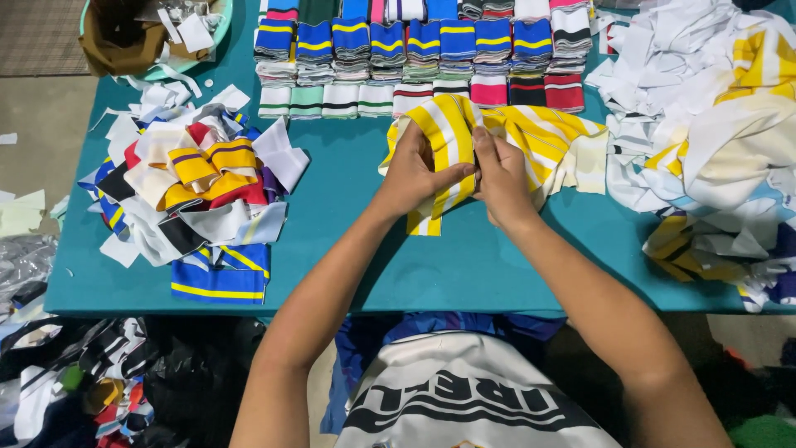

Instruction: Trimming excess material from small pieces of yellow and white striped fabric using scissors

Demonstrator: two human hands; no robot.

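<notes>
Left hand, right hand, both pinching yellow-and-white striped cloth, teal table

A garment workshop: teal cutting table, neat rows of folded striped ribbing, heaps of fabric offcuts.

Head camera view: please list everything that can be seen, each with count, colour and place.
yellow and white striped knit piece: one, table centre, held by both hands
folded knit stacks: many, in rows, mostly blue with yellow stripe, also green, pink, red, black and white; far edge of table
loose scrap pile: one, mixed white, yellow, blue, red; left side of table
loose fabric heap: one, mostly white with yellow; right side
table: one, teal
basin: one, pale green, holding brown cloth and white scraps; far left corner
fabric on floor: mixed colours, lower left
left hand: fingers grip the striped piece
right hand: fingers grip the same piece
</notes>
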